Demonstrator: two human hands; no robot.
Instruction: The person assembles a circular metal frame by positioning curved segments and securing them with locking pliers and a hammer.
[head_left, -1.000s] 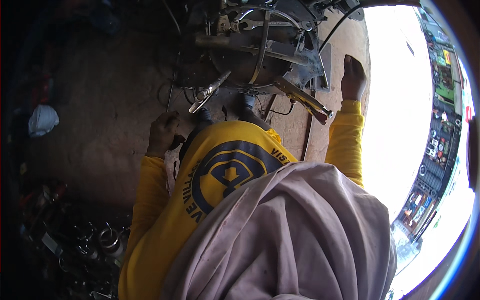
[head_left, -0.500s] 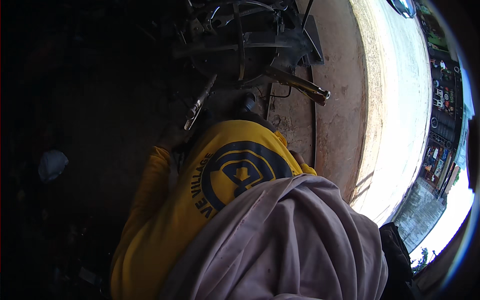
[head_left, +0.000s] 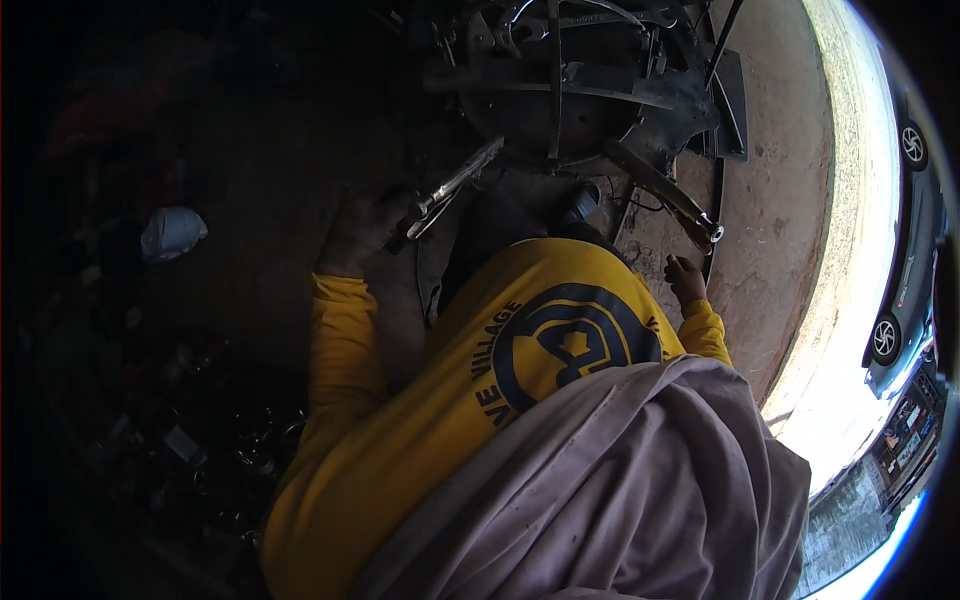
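My left hand (head_left: 362, 228) is in deep shade at the left, beside the free end of a worn metal bar (head_left: 455, 188). Its fingers are too dark to read, and whether they touch the bar is unclear. My right hand (head_left: 686, 279) is raised with curled fingers, just below the end of a second metal bar (head_left: 665, 193), apart from it. Anything inside those fingers is hidden. Both bars stick out toward me from a dark metal stand (head_left: 610, 125) with a round body and crossing strips. A spanner (head_left: 535, 30) lies on top of it.
A white bundle (head_left: 174, 234) lies on the dark floor at the left. Small shiny parts (head_left: 255, 450) are scattered at the lower left. A shoe (head_left: 582, 203) shows beneath the stand. Past the sunlit ground at the right, a car (head_left: 905, 260) is parked.
The view has shifted, so the stand appears farther right. My right hand has come out from beside my body into sight. My left forearm shows more fully, and a car has entered at the right.
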